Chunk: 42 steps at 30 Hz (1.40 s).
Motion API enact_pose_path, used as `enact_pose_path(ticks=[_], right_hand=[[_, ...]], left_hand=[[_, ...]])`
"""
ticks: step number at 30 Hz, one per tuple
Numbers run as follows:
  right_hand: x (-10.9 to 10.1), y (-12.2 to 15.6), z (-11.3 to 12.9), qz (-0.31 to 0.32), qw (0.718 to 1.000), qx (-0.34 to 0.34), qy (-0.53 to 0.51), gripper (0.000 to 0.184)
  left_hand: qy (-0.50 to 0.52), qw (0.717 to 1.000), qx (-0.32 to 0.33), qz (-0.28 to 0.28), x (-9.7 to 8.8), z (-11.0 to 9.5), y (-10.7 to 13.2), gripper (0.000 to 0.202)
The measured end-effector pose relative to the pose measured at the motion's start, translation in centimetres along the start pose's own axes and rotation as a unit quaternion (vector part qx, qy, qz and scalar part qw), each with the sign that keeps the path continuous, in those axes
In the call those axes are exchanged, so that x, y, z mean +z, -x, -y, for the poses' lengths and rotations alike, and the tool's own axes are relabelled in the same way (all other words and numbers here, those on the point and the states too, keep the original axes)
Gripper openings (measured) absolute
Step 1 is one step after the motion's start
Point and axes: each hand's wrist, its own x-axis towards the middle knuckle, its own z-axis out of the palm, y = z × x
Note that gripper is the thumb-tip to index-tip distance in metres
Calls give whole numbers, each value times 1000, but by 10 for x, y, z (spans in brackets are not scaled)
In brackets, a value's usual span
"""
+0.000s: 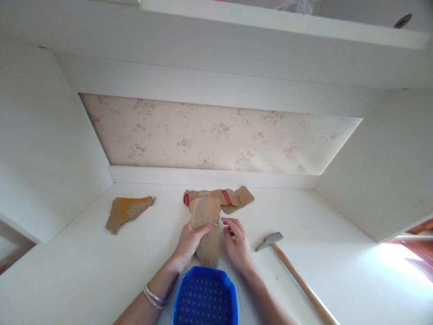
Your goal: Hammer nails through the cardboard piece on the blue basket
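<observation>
My left hand (189,241) grips a torn strip of brown perforated cardboard (205,225) that lies on the white desk (101,262), thumb on top of it. My right hand (237,241) rests just to its right, fingers curled in a pinch at the strip's edge near a small shiny thing I cannot make out. Behind the strip lies another torn cardboard piece with red tape (226,198). A blue perforated basket (204,298) stands between my forearms at the near edge.
A hammer (294,275) with a wooden handle lies on the desk to the right of my right hand. A third torn cardboard scrap (126,211) lies at the left. White side panels and a floral back wall (216,135) enclose the desk.
</observation>
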Motion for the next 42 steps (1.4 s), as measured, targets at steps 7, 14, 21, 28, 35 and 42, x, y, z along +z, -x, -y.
enact_pose_path(ticks=[7, 14, 21, 28, 35, 42], right_hand=[[-1, 2, 4, -1, 1000, -13, 0, 30], [2, -1, 5, 9, 999, -51, -10, 16], [-1, 0, 8, -30, 997, -61, -28, 14], [-3, 2, 4, -103, 993, -57, 0, 14], [-2, 2, 5, 7, 996, -57, 70, 24], [3, 6, 6, 148, 977, -78, 134, 35]], left_hand=[[-35, 999, 13, 1, 2, -3, 2, 34], [-77, 997, 17, -4, 4, -7, 3, 30], [-78, 997, 12, -17, 5, -6, 2, 27], [-15, 999, -16, -40, 2, -2, 0, 33], [113, 990, -38, -79, -1, -3, -2, 42], [153, 983, -47, -85, 0, -5, -2, 40]])
